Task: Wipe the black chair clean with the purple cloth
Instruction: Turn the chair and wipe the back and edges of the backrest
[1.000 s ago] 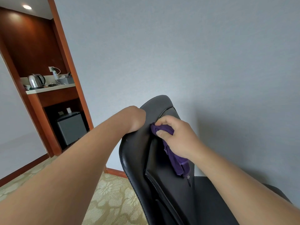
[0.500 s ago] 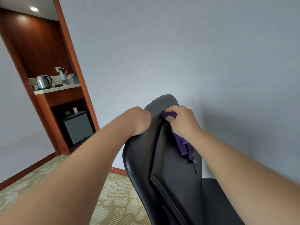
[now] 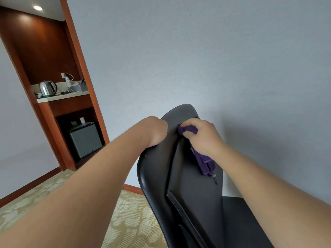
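The black chair stands in front of me, its padded backrest seen from close up and its seat at the lower right. My left hand grips the backrest's left edge near the top, its fingers hidden behind the edge. My right hand holds the purple cloth bunched against the backrest's upper front. The cloth's loose end hangs down below that hand.
A grey wall rises right behind the chair. A wooden alcove at the left holds a steel kettle on a counter and a small grey fridge below. Patterned carpet covers the floor.
My right hand has slid the cloth up the backrest towards its top over the last second. My left hand has kept its grip on the edge.
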A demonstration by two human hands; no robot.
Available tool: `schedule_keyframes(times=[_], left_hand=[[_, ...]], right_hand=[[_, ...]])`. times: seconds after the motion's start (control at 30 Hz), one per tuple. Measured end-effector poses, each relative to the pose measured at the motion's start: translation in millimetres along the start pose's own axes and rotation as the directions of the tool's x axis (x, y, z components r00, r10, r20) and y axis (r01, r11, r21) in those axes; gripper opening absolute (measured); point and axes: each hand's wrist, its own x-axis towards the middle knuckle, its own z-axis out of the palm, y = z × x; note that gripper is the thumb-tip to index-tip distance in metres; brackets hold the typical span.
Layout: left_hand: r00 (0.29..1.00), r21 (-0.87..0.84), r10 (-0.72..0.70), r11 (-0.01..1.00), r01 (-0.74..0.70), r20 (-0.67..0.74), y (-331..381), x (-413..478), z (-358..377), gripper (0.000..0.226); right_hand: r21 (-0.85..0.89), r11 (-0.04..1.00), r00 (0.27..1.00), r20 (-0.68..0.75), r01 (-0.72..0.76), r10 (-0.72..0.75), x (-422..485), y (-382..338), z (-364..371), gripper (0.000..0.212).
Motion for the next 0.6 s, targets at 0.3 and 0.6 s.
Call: schedule_keyframes(times=[0.3, 0.6], left_hand=[[1.000, -0.009, -0.004, 1.000, 0.004, -0.014, 1, -2, 2, 0.035], [0.999, -0.019, 0.020, 1.000, -0.021, -0.035, -2, 0, 4, 0.032]], right_hand=[[0.083, 0.980, 0.983, 0.020, 0.179, -0.181, -62, -19, -7, 0.029], [0.026, 0.994, 0.992, -0.069, 0.105, -0.103, -18, -7, 3, 0.022]])
